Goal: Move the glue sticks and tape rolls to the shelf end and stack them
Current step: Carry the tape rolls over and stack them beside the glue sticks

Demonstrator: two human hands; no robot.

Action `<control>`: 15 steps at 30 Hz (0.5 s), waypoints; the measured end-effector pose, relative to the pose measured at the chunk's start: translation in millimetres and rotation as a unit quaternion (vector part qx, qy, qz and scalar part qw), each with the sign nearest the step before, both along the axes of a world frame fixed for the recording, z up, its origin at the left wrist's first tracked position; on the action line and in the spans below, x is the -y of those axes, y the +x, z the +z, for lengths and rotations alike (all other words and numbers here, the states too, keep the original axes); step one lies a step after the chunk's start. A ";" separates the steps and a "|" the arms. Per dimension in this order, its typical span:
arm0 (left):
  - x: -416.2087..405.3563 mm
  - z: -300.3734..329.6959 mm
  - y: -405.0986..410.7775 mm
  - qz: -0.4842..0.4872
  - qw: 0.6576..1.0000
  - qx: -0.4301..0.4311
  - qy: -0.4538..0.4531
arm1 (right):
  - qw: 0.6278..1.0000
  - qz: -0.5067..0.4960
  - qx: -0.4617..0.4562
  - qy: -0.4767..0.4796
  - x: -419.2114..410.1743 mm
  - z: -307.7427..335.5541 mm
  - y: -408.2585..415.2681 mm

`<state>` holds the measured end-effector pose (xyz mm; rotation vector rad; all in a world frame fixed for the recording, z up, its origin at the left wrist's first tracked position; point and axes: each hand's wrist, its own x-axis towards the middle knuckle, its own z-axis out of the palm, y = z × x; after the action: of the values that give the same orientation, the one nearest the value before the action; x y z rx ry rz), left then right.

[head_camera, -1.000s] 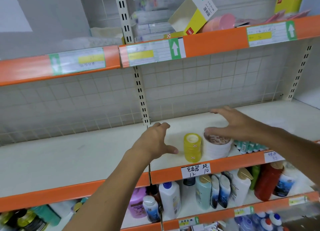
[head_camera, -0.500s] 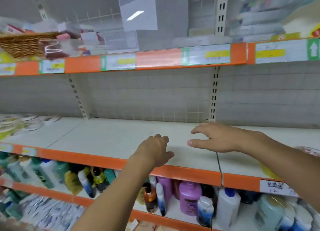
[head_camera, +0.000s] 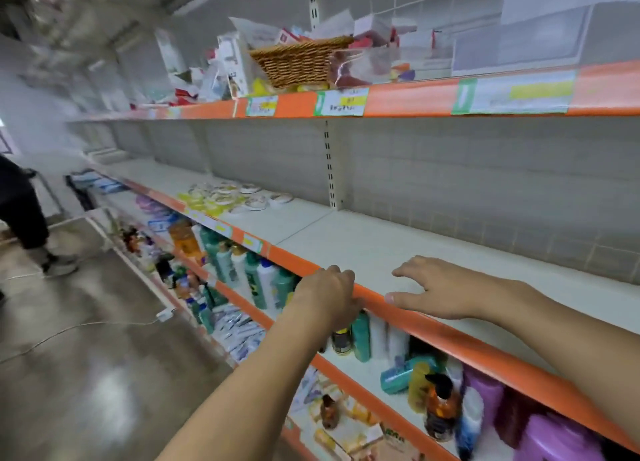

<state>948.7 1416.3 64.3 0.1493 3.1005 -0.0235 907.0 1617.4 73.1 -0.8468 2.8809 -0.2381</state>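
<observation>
Transit step, judged: both hands carried empty, left hand (head_camera: 327, 296) loosely curled at the orange shelf edge (head_camera: 433, 320), right hand (head_camera: 440, 292) spread over it; tape rolls (head_camera: 228, 197) piled far left, a reach there being called for; glue sticks unseen.

Legible text: none with certainty. White price tag with yellow band (head_camera: 341, 101) on the upper shelf's orange edge strip (head_camera: 408, 97): dark handwritten characters, blurred, unreadable. Neighbouring price tag (head_camera: 261, 106): print too small to tell. Large green-edged label (head_camera: 512, 92): washed out. Bottle labels (head_camera: 258, 289) below: smeared by motion.
</observation>
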 end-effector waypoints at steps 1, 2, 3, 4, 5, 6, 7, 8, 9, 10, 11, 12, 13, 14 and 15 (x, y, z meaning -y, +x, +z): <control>10.0 0.9 -0.2 0.013 1.000 -0.005 -0.002 | 1.000 0.009 0.003 0.000 13.8 -1.1 -5.4; 19.3 1.7 -1.0 0.027 1.000 -0.010 -0.005 | 1.000 0.020 0.004 0.001 27.1 -2.9 -11.3; 27.9 1.7 -2.1 0.043 0.999 -0.013 -0.008 | 0.999 0.034 0.004 0.003 39.5 -4.9 -16.4; 36.5 1.6 -3.9 0.059 0.998 -0.014 -0.009 | 0.999 0.046 0.004 0.006 51.5 -6.8 -21.7; 45.1 1.0 -6.4 0.075 0.997 -0.012 -0.009 | 0.998 0.057 0.003 0.009 63.3 -8.5 -27.2; 53.9 0.4 -9.1 0.088 0.996 -0.011 -0.008 | 0.998 0.067 0.003 0.009 74.6 -9.9 -32.6; 62.8 -0.4 -12.5 0.097 0.995 -0.010 -0.007 | 0.997 0.074 0.002 0.009 85.2 -10.9 -38.8; 71.5 -1.4 -16.4 0.104 0.995 -0.011 -0.007 | 0.997 0.080 0.002 0.009 95.5 -12.3 -45.6; 80.2 -2.5 -20.9 0.109 0.994 -0.012 -0.008 | 0.996 0.084 0.003 0.009 105.6 -14.0 -52.9; 88.5 -3.5 -25.5 0.113 0.993 -0.014 -0.010 | 0.996 0.089 0.005 0.008 115.4 -15.7 -60.4; 96.6 -5.0 -30.1 0.118 0.993 -0.015 -0.011 | 0.996 0.094 0.006 0.009 125.2 -17.5 -67.8; 104.9 -6.8 -35.0 0.122 0.992 -0.016 -0.010 | 0.995 0.100 0.007 0.009 135.2 -19.2 -75.7; 113.5 -8.9 -40.1 0.127 0.992 -0.016 -0.008 | 0.994 0.105 0.008 0.010 145.7 -20.7 -83.3; 122.4 -10.4 -45.2 0.133 0.991 -0.018 -0.005 | 0.994 0.110 0.007 0.010 156.5 -22.3 -91.7; 131.9 -12.0 -51.0 0.140 0.990 -0.021 -0.001 | 0.993 0.115 0.006 0.010 167.9 -23.4 -100.5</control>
<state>897.7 1284.4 52.4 -0.2895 3.1317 -0.0213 806.5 1449.5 49.7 -1.1589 2.7374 -0.1884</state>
